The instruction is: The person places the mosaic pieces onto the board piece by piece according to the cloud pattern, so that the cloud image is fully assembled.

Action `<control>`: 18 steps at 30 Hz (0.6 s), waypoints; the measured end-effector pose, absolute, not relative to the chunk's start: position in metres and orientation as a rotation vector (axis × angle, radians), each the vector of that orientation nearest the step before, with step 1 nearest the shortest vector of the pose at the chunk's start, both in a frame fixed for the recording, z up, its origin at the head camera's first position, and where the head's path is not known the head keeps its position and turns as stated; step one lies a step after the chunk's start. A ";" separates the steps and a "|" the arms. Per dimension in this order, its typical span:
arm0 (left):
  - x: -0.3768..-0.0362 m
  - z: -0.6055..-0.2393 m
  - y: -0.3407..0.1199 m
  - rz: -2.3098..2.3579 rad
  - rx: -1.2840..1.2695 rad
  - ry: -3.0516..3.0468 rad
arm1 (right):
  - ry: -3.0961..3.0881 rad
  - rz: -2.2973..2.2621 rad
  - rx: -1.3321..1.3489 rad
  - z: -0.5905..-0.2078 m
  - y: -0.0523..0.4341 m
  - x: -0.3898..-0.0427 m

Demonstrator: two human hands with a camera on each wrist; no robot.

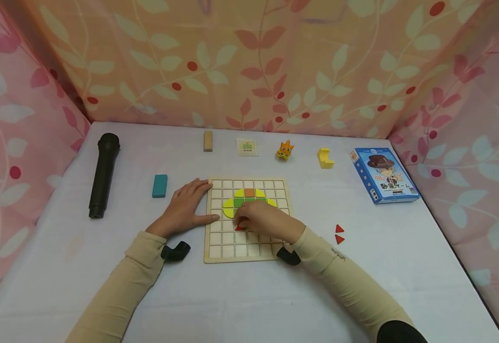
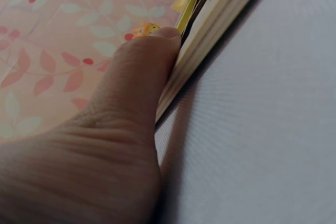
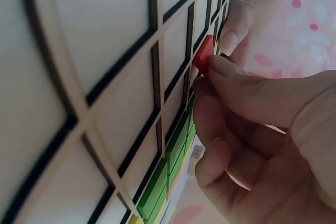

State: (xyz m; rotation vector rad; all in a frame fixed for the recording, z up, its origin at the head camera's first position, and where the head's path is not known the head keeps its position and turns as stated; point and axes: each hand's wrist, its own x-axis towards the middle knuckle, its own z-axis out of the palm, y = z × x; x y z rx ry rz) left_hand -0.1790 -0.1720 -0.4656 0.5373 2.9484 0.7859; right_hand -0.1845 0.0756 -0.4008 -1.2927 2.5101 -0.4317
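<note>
A wooden grid board (image 1: 228,256) lies on the white table. In its upper half sit yellow curved pieces (image 1: 229,211), green squares (image 3: 155,190) and an orange-brown square (image 1: 249,192). My right hand (image 1: 271,221) is over the middle of the board, pinching a red triangle piece (image 3: 203,56) between thumb and finger at the grid's surface, just below the green squares. It hides part of the coloured pattern in the head view. My left hand (image 1: 185,206) rests at the board's left edge, fingers extended, with thumb (image 2: 139,66) and fingertips touching the rim.
Two loose red triangles (image 1: 339,228) lie right of the board. A black microphone (image 1: 104,176) and a teal block (image 1: 160,186) are on the left. Behind stand a wooden block (image 1: 208,141), pattern card (image 1: 247,147), orange figurine (image 1: 284,150), yellow block (image 1: 325,158) and blue box (image 1: 386,174).
</note>
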 end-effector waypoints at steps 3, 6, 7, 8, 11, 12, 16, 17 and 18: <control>-0.179 -0.466 -0.171 0.781 0.540 2.947 | 2.500 -0.420 -1.300 -0.402 0.076 -0.184; -0.179 -0.466 -0.171 0.779 0.544 2.944 | 2.507 -0.396 -1.296 -0.402 0.076 -0.182; -0.179 -0.465 -0.171 0.781 0.544 2.943 | 2.512 -0.389 -1.297 -0.402 0.076 -0.182; -0.180 -0.465 -0.171 0.781 0.543 2.943 | 2.517 -0.380 -1.300 -0.401 0.076 -0.182; -0.179 -0.465 -0.171 0.780 0.536 2.944 | 2.533 -0.360 -1.326 -0.399 0.077 -0.181; -0.179 -0.465 -0.171 0.778 0.534 2.945 | 2.543 -0.355 -1.333 -0.398 0.079 -0.181; -0.179 -0.465 -0.171 0.770 0.527 2.948 | 2.622 -0.368 -1.349 -0.390 0.097 -0.183; -0.179 -0.465 -0.171 0.766 0.524 2.950 | 2.647 -0.376 -1.334 -0.386 0.104 -0.184; -0.179 -0.466 -0.171 0.762 0.520 2.952 | 2.674 -0.383 -1.304 -0.381 0.112 -0.186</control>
